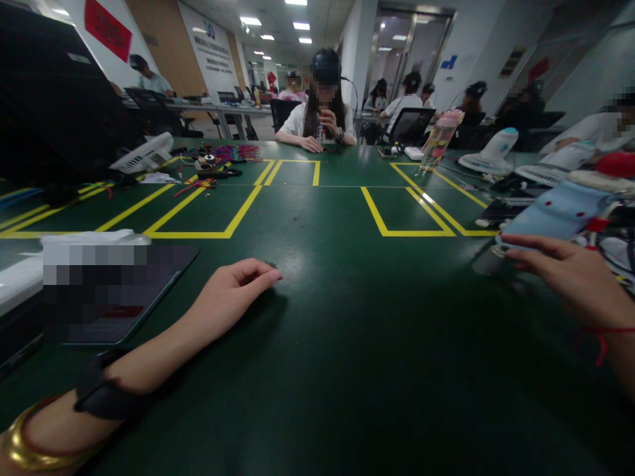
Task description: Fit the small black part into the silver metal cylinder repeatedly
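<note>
My left hand (pixel 233 287) rests on the green tabletop (pixel 317 370), its fingers curled and pressed together. A small dark patch shows just past its fingertips; I cannot tell whether anything is held there. At the right, my right hand (pixel 563 268) pinches a small grey cylinder (pixel 489 260) by its top, between thumb and fingers. The cylinder is at the tabletop, slightly blurred. Just behind that hand lies a light blue object with red dots (pixel 558 208).
A dark tablet (pixel 163 291) lies left of my left hand, with a white item (pixel 94 238) at its far edge. Yellow tape (pixel 191 235) marks the table. Farther off are a pink-lided bottle (pixel 440 139), white fans (pixel 491 155) and a seated person (pixel 317 119).
</note>
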Available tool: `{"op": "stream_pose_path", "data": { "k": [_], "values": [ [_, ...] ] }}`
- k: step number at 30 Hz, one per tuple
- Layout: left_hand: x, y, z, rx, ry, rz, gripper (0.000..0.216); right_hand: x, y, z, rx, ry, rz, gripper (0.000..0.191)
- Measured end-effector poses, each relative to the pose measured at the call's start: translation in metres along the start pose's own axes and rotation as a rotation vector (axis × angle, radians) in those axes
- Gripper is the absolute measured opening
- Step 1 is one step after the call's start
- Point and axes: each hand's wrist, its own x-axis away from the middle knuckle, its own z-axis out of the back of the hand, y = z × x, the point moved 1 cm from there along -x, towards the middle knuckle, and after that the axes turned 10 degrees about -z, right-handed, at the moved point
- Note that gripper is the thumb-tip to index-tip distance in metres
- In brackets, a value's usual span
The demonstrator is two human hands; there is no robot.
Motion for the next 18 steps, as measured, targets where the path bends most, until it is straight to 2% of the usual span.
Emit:
{"op": "stream_pose_path", "data": {
  "k": [4, 8, 14, 16, 18],
  "values": [
    [0.0, -0.004, 0.0, 0.016, -0.019, -0.004, 0.033, 0.0, 0.011, -0.011, -0.035, 0.039, 0.041, 0.051],
    [0.0, -0.006, 0.0, 0.011, -0.017, 0.017, 0.034, -0.002, 0.018, -0.023, -0.056, 0.119, 0.118, 0.05],
    [-0.001, -0.005, -0.002, 0.018, -0.017, -0.001, 0.033, 0.012, 0.002, -0.03, -0.171, 0.127, 0.088, 0.047],
    [-0.001, -0.005, -0.002, 0.004, -0.017, -0.015, 0.033, 0.029, -0.015, -0.038, -0.321, 0.079, 0.173, 0.044],
    [-0.002, -0.006, -0.003, -0.02, -0.017, -0.024, 0.033, 0.053, -0.039, -0.051, -0.492, -0.094, 0.333, 0.043]
  ]
}}
